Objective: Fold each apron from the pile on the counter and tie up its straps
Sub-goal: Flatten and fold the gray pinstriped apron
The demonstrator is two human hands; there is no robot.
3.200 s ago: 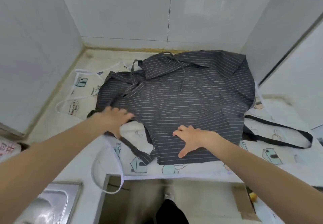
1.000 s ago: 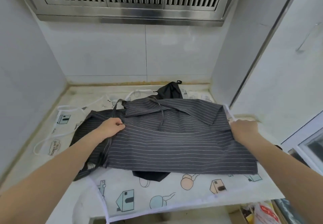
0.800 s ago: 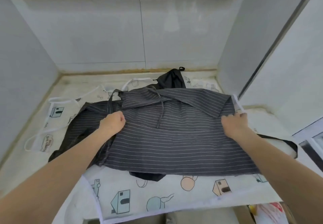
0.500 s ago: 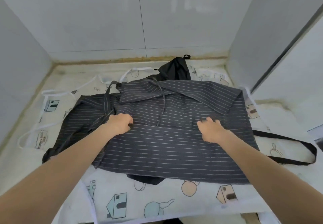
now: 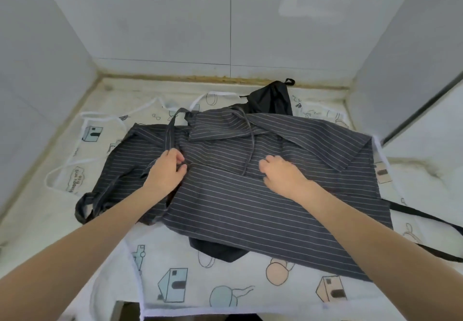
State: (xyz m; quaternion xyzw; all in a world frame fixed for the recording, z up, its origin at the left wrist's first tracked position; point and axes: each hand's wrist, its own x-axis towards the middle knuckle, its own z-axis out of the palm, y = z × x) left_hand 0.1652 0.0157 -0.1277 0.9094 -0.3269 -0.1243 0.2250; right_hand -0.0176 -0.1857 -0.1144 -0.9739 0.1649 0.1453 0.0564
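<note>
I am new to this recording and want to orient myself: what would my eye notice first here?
First, the striped apron spread across the middle of the counter, with the left hand pinching its cloth and the right hand curled on it. Under it lies a white cartoon-print apron, and a black apron peeks out at the back.

one striped apron [image 5: 263,195]; one white printed apron [image 5: 225,283]; one black apron [image 5: 271,97]; two hands [image 5: 166,170]
</note>
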